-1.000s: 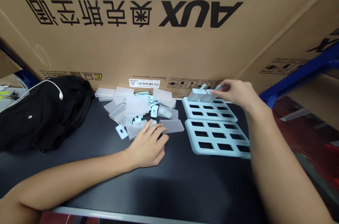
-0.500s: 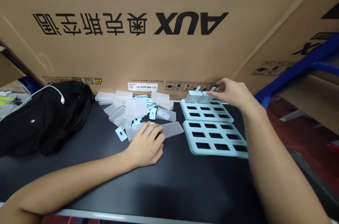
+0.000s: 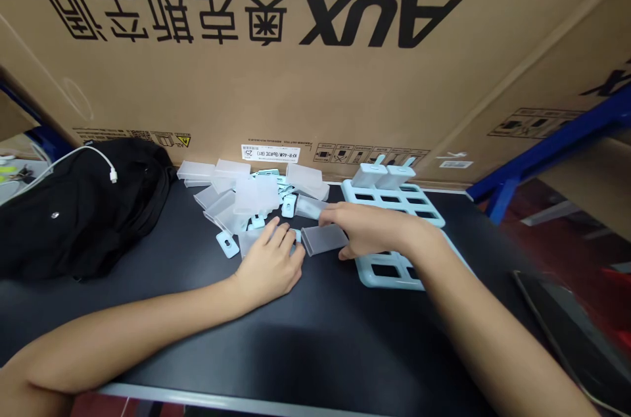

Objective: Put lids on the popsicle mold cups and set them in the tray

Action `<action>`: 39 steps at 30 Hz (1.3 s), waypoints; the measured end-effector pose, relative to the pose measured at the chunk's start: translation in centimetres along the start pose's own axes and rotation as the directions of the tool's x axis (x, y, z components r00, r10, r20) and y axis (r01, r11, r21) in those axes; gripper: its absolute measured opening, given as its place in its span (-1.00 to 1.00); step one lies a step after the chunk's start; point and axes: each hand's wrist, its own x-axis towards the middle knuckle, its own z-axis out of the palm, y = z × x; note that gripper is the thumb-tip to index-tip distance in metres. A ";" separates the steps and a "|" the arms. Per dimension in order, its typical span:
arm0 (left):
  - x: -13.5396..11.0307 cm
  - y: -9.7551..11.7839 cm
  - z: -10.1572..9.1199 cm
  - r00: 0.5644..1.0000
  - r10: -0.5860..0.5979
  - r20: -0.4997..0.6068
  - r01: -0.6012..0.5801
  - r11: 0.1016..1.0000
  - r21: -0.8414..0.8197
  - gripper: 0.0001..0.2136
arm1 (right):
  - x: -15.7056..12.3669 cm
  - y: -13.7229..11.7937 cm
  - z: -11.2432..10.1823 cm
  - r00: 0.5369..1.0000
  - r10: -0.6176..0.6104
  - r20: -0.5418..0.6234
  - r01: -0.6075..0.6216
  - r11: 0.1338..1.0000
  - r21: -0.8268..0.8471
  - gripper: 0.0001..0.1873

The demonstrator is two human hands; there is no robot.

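My left hand (image 3: 275,260) lies over a translucent popsicle mold (image 3: 248,241), fingers slightly apart and bent downward. A bit of light blue plastic shows by its fingertips; what lies under the palm is hidden. My right hand (image 3: 367,229) reaches in from the right, thumb and fingers apart, at the end of another translucent mold (image 3: 323,239) lying flat. Its forearm covers part of the near light blue rack (image 3: 389,282). Two capped molds (image 3: 369,173) with light blue handles stand in the back row of the far rack (image 3: 434,214).
Several loose translucent molds (image 3: 256,195) and light blue lids (image 3: 227,244) are heaped at the back middle. A black bag (image 3: 93,206) with a white cable (image 3: 112,173) lies left. A large cardboard box (image 3: 236,88) walls the back; a blue metal frame (image 3: 503,196) stands right.
My right hand has left the capped molds in the far rack and come left and nearer to a loose mold. My left hand has stayed nearly in place. The view has shifted slightly.
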 end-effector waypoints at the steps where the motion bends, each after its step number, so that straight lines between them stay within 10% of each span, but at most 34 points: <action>1: 0.0 0.0 0.0 1.000 0.007 -0.001 -0.007 1.000 -0.012 -0.78 | 0.5 -0.2 0.4 1.000 0.003 0.007 -0.003 0.999 -0.033 -0.48; 10: -0.6 0.2 0.4 0.995 0.101 0.000 -0.098 0.968 -0.231 -0.76 | -1.4 0.8 1.4 0.967 -0.124 -0.223 0.128 0.992 0.005 -0.69; 18: -0.5 0.3 0.3 0.993 0.119 -0.004 -0.110 0.899 -0.423 -0.70 | -5.6 1.8 3.9 0.835 -0.105 -0.539 0.258 0.942 0.216 -0.66; 32: 0.0 0.1 0.7 0.998 -0.016 0.054 0.045 0.806 -0.590 -0.67 | -6.1 0.1 6.0 0.928 -0.092 -0.360 0.200 0.941 0.273 -0.67; 39: 0.1 0.1 0.8 0.998 -0.023 0.055 0.051 0.802 -0.596 -0.65 | -5.7 -0.1 6.3 0.896 -0.116 -0.428 0.251 0.928 0.274 -0.58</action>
